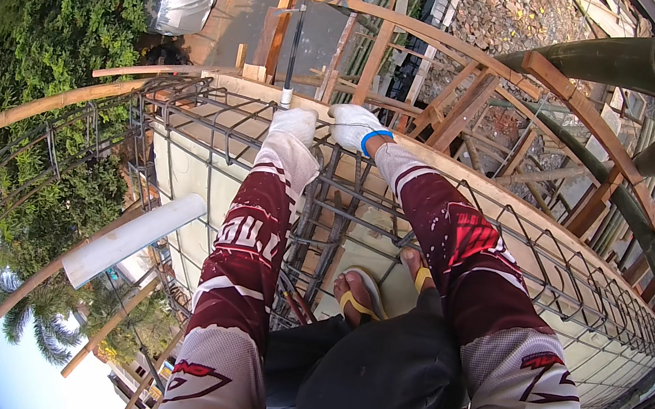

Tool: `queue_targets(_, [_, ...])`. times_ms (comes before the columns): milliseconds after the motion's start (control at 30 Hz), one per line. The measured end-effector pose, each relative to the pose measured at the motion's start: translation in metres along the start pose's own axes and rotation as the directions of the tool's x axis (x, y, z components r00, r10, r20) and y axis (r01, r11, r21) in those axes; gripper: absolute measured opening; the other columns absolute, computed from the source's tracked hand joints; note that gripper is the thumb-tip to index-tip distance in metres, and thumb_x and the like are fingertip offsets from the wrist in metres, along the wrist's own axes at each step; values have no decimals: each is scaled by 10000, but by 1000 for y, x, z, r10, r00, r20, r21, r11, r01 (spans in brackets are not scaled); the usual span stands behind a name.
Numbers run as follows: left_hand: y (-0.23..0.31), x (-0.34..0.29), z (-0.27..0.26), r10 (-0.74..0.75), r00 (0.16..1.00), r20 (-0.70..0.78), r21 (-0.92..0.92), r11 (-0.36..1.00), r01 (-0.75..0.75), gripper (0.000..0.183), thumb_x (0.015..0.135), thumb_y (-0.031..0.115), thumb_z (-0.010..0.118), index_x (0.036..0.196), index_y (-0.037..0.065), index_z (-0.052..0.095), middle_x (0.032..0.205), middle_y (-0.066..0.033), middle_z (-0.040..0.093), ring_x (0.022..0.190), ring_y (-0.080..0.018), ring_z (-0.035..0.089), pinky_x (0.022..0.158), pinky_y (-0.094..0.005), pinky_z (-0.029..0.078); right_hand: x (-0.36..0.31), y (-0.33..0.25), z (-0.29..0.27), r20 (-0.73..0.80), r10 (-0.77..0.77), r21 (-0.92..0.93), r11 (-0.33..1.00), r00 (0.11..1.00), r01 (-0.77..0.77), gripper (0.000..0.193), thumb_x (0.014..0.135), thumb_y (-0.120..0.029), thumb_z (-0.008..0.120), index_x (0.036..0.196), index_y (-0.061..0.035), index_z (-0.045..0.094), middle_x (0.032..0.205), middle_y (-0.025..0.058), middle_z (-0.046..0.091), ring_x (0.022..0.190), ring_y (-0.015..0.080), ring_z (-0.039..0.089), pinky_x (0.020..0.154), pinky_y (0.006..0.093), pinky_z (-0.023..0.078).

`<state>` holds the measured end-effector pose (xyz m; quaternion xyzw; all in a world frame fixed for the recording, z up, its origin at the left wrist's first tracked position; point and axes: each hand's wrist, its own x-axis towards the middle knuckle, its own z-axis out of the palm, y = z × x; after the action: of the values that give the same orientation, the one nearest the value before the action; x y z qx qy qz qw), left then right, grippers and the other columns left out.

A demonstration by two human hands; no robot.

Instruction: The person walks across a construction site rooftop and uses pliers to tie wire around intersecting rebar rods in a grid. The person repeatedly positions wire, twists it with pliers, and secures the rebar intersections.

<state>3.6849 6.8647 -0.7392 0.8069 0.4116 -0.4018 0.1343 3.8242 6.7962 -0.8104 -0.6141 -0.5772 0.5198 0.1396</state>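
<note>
My left hand [294, 126], in a white knit glove, is closed at the top bars of a long rebar cage [225, 123]. Whatever is in its fingers is hidden. Close by on the right, my right hand [354, 128], in a white glove with a blue cuff, has its fingers drawn together over the board edge [412, 146] beyond the cage. A thin dark line, perhaps wire, shows between the two hands, but I cannot make out what the right fingers hold. A white-ended dark pole or cable [293, 55] rises in the picture just beyond my left hand.
My sandalled feet [361, 294] stand on pale panels amid rebar mesh. A white pipe [134, 239] juts out at the left, near bent bars [29, 160]. Wooden framing [464, 111] and thick bamboo poles [619, 66] cross beyond the edge, high above rubble [525, 18].
</note>
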Motion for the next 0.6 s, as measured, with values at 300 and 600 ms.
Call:
queue_targets(300, [-1,10,3,11,991,132,89,996,-23,213,889,188,672,1049,117,793,1094,-143,769,1053,-313,740,872,-444,585,7,-1,3,103,-62,182,982,993,43,341,932,-267,593,1142,-36,729,1146,252,713,1095,415,678,932,472,539])
queue_targets(600, [-4,10,8,43,997,69,18,999,-45,192,818,190,734,973,92,787,997,-174,765,985,-344,741,828,-448,595,14,-1,15,301,9,180,982,954,-66,490,963,-392,492,1186,-12,708,1240,250,683,1145,402,655,956,444,500])
